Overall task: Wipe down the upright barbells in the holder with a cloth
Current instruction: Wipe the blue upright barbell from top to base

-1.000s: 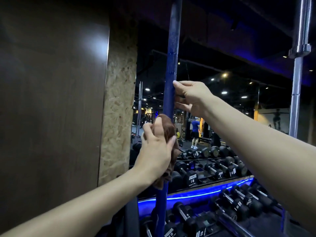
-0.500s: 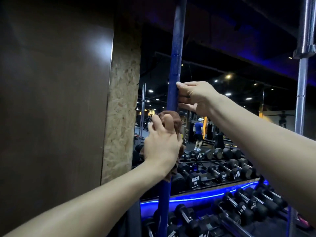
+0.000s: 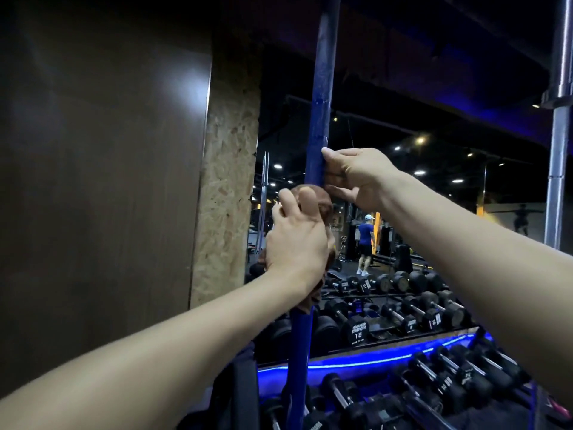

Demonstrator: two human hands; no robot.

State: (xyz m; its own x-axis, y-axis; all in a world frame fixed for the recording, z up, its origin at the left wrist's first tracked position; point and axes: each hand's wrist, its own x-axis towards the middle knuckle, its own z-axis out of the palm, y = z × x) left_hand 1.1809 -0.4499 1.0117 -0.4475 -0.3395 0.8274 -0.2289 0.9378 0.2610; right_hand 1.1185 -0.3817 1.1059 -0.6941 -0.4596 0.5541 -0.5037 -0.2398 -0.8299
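wrapped round the blue barbell [image 3: 319,97] through a brown cloth [image 3: 322,209], the left hand [image 3: 294,240] has its fingers curled over the top of the bunched fabric, so the cloth is clamped between palm and shaft; a tail of cloth hangs out below the wrist against the bar; just above it, the right hand [image 3: 359,178] grips the bare shaft, its thumb laid along the near side and its fingers curled behind, and the two hands sit close with only a narrow gap between them; the bar stands almost upright, its long axis running from the bottom of the view, where its foot is lost in the dark and the holder cannot be made out, up past both hands and out of the top edge, leaning slightly right as it rises; that axis is what the next stroke turns on, i judge: the unwiped length lies above the cloth along the shaft, and the steadying hand is in the way of it, so either the upper hand must shift higher or the cloth must travel downward; the cloth hand is the lower one and the nearer to the wiped stretch; a second, silver barbell [image 3: 558,169] stands upright well apart at the right edge, untouched by either hand; behind the bar a mirror shows racks of dumbbells [image 3: 403,318] and a distant person [image 3: 366,240].
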